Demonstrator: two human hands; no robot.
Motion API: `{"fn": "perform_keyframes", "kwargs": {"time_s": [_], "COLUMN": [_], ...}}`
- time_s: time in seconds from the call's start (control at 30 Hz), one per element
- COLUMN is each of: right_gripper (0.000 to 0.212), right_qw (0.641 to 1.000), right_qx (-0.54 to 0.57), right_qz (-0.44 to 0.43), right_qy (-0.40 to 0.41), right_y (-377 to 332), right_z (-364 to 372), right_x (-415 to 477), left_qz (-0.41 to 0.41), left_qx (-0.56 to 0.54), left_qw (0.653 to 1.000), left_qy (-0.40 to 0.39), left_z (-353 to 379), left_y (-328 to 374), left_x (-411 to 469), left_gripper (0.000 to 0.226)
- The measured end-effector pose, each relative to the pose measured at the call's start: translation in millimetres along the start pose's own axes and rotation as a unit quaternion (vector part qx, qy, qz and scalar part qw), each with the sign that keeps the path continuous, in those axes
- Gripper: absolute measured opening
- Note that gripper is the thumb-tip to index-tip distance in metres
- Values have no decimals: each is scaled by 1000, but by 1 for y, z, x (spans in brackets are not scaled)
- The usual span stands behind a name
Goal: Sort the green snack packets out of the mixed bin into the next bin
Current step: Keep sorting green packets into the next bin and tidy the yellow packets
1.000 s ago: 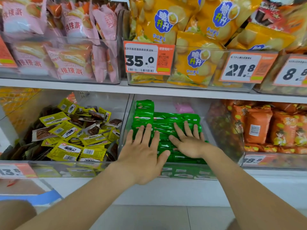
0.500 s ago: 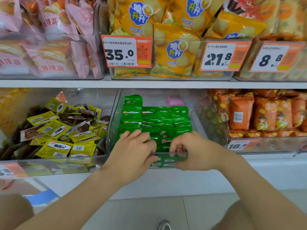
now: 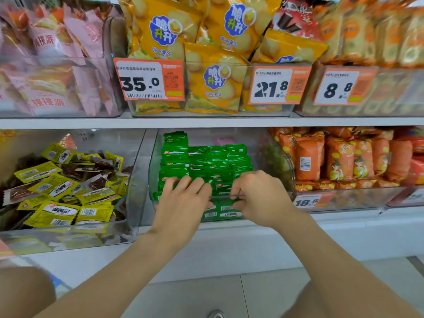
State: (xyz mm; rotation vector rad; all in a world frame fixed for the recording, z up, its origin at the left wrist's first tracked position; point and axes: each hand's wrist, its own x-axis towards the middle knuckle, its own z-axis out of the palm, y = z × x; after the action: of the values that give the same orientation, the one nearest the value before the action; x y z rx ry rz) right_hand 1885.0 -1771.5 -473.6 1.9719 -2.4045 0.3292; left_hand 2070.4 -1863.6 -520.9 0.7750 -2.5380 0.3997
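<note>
The green snack packets [image 3: 206, 161] fill the middle bin [image 3: 153, 171] on the lower shelf. They are packed in rows that run from near to far, each packet with its long side lying left to right, and a taller stack stands at the far left. The left hand [image 3: 183, 203] lies over the near packets with its fingers bent down among them; I cannot tell whether they grip a packet or only press on the pile. The right hand [image 3: 259, 198] pinches the bin's near rim between curled fingers and thumb. Both hands hide most of the nearest row. A pink thing [image 3: 223, 141] behind the far row is too blurred to name. Just left stands the mixed bin [image 3: 130, 235], heaped with yellow packets [image 3: 55, 187] and brown packets [image 3: 98, 182] lying at all angles. To the right, orange packets [image 3: 307, 159] stand upright. The floor [image 3: 183, 294] shows below, and a shoe tip [image 3: 215, 314] is cut off by the bottom edge.
</note>
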Motion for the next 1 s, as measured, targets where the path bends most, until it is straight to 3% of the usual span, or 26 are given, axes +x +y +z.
{"fn": "perform_keyframes", "kwargs": {"time_s": [0.17,0.27,0.37,0.4,0.5,0.57,0.63,0.73,0.83,0.9,1.0], "right_gripper": [17,31,42,45,60,72,79,75,88,75,24], "right_qw": [999,996,974,961,922,914,929,930,943,951,944], "right_qx": [-26,54,220,270,364,370,320,308,292,251,256], "right_qz": [3,35,52,64,116,132,117,123,128,160,182], "right_qy": [-35,-54,-12,-14,-63,-102,-146,-159,-100,-79,-98], "right_y": [-13,-18,-40,-53,-92,-116,-135,-142,-131,-126,-128], "right_z": [7,6,6,5,9,20,33,36,31,27,26], "right_x": [9,13,24,30,55,71,81,87,87,84,81], "left_qz": [15,17,-76,-128,-271,-341,-337,-299,-249,-232,-230], "left_qx": [-3,-23,-39,-22,17,-30,-114,-233,-251,-208,-198], "left_qw": [998,999,994,989,962,940,933,922,934,950,952], "left_qy": [-64,-21,63,71,28,-16,-60,-78,-58,-35,-30], "left_z": [0,-15,-38,-43,-46,-40,-38,-44,-58,-65,-71], "left_y": [-11,-17,-38,-47,-70,-78,-83,-88,-98,-109,-124], "left_x": [6,-1,-6,-9,-17,-23,-29,-36,-46,-56,-74], "left_gripper": [30,30,23,31,52,61,63,30,44,44,36]}}
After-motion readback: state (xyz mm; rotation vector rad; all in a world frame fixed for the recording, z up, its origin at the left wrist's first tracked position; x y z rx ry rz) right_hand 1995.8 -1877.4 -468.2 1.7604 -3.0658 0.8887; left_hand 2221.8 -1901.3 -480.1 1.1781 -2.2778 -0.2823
